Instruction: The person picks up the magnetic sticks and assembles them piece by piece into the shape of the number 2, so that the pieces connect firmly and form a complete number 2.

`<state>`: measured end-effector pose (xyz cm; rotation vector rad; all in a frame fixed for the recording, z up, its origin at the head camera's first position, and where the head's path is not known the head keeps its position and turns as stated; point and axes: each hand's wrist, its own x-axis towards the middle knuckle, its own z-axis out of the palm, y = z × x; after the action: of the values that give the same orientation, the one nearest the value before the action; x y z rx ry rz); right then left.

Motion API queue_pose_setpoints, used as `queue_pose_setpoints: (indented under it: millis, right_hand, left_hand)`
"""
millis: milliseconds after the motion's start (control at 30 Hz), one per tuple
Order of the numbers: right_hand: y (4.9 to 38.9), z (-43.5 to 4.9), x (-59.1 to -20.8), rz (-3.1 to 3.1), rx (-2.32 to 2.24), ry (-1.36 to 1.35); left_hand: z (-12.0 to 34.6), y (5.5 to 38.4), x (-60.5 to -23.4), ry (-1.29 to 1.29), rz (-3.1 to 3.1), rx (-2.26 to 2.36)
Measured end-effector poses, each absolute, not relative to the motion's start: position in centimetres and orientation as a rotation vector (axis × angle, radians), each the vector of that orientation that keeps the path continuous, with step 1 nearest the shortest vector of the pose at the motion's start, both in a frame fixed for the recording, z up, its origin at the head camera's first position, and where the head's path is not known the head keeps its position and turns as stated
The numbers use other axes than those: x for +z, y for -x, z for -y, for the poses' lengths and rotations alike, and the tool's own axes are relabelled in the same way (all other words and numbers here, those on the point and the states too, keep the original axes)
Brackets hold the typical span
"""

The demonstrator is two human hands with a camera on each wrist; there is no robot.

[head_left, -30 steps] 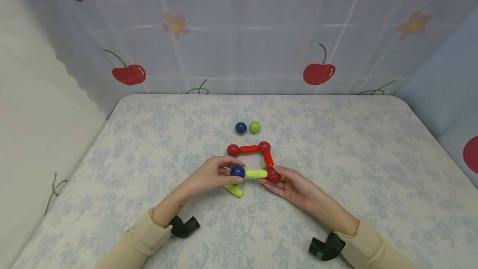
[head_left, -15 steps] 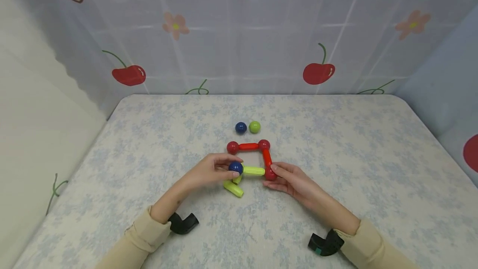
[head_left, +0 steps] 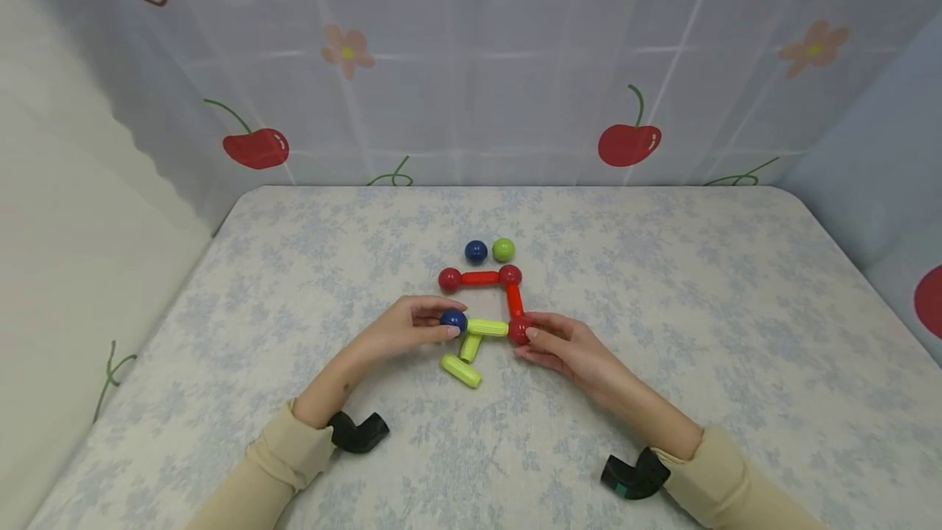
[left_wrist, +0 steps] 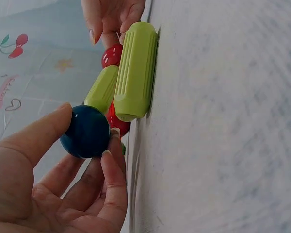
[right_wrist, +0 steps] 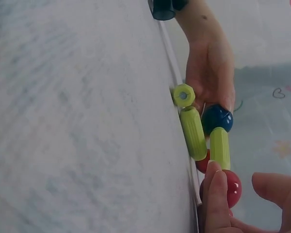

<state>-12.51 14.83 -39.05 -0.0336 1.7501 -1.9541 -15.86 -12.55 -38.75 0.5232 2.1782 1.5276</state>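
Observation:
A chain of magnetic pieces lies on the table: red ball point(head_left: 450, 279), red rod point(head_left: 480, 277), red ball point(head_left: 509, 274), red rod point(head_left: 514, 299), red ball point(head_left: 519, 330), green rod point(head_left: 487, 326), blue ball point(head_left: 453, 320). My left hand point(head_left: 455, 320) pinches the blue ball point(left_wrist: 87, 131) between thumb and fingers. My right hand point(head_left: 527, 330) pinches the near red ball point(right_wrist: 231, 188). Two loose green rods point(head_left: 470, 347) point(head_left: 461, 370) lie just in front of the chain; the nearer one point(left_wrist: 136, 70) rests flat on the table.
A loose blue ball point(head_left: 476, 251) and a green ball point(head_left: 504, 249) sit side by side behind the chain. The table point(head_left: 662, 309) has a pale flowered cover. Cherry-print curtain walls point(head_left: 471, 88) close it in at the back and both sides.
Both hands have slid the chain away from me and slightly left. One loose green rod, hidden under the left hand before, now shows beside the blue ball.

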Motion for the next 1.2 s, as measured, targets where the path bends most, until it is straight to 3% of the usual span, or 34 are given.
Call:
queue_pose_setpoints:
  millis: [533,833,1200]
  right_hand:
    - [13.1,-14.3,-39.0,-1.870,-1.934,0.018]
    - [10.8,-12.8,-38.7,-2.651,-1.473,0.554]
    - [9.8,-8.2,-38.7,-2.779,-0.958,0.942]
  left_hand:
    - [13.1,16.7,-39.5,-0.512,-2.192,1.545]
    - [13.2,16.6,-39.5,-0.480,-2.202,1.544]
    - [13.2,16.5,-39.5,-0.507,-2.208,1.531]
